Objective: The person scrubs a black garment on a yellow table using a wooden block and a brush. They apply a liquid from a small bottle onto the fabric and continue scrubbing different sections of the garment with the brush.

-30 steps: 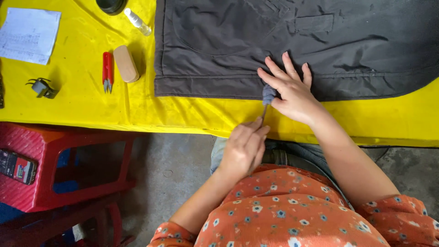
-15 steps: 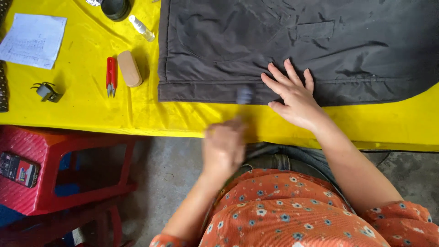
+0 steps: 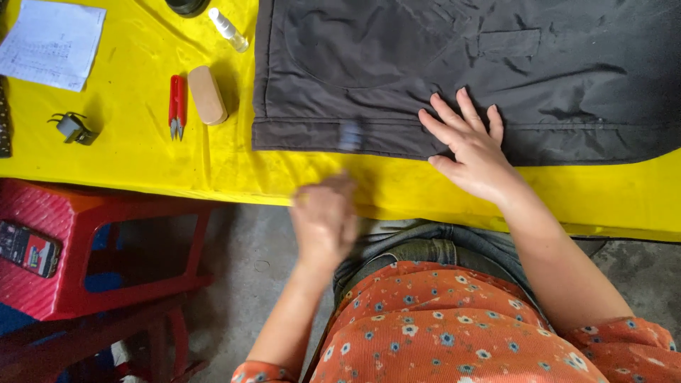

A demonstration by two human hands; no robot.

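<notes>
Yellow table (image 3: 142, 163), dark garment (image 3: 397, 78) hem, right hand (image 3: 472, 145) flat, left hand (image 3: 325, 216) blurred

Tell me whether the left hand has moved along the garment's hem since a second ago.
Yes. The left hand, blurred, has slid leftward along the lower hem of the dark garment, away from the right hand, which stays pressed flat on the cloth.

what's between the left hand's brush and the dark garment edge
Nothing visible. The left hand is blurred, its small brush already over the hem of the garment. The right hand lies flat on the cloth to the side, apart from the brush.
</notes>
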